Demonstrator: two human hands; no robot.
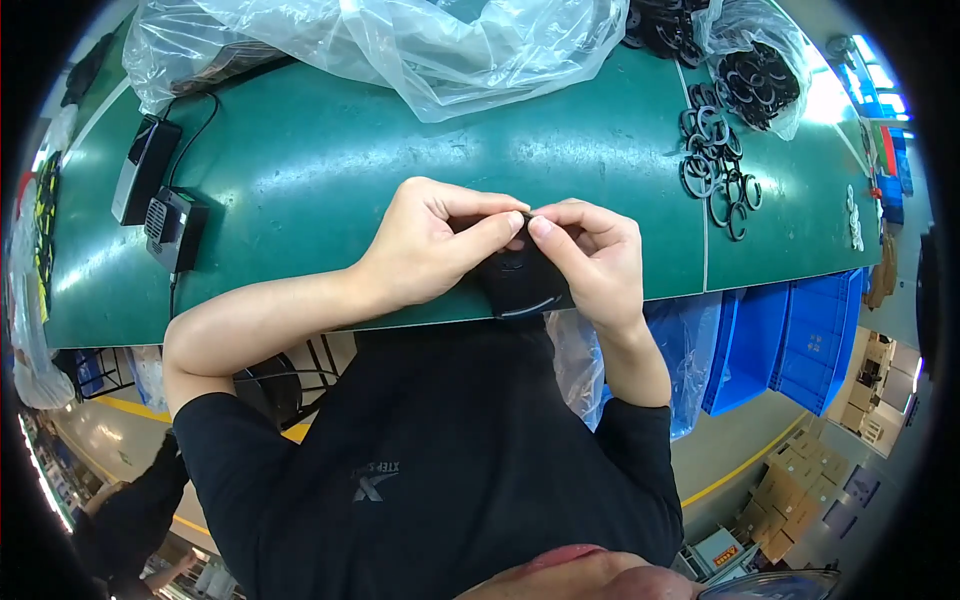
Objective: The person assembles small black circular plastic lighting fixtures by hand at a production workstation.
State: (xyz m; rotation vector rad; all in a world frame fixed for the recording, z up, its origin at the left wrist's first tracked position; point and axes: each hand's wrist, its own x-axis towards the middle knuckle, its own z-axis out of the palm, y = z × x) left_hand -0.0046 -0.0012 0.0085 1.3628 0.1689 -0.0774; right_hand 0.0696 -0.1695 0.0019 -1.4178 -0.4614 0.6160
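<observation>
My left hand (430, 243) and my right hand (600, 258) meet over the front edge of the table. Thumb and index finger of each are pinched together, with the fingertips almost touching at a small dark edge. Below the fingertips hangs a glossy black part (518, 283), curved and with a shiny lower rim; both hands appear to grip its top. Its upper portion is mostly covered by my fingers, so its exact kind cannot be made out. Several black rings (712, 165), some looking open-ended, lie in a loose pile to the right of my hands.
Clear plastic sheeting (440, 60) covers the back of the green table (330, 130). A plastic bag (765, 85) of black rings sits at the back right. Two black boxy devices (165, 190) with a cable stand at left. Blue crates (790, 340) are beside the table at right.
</observation>
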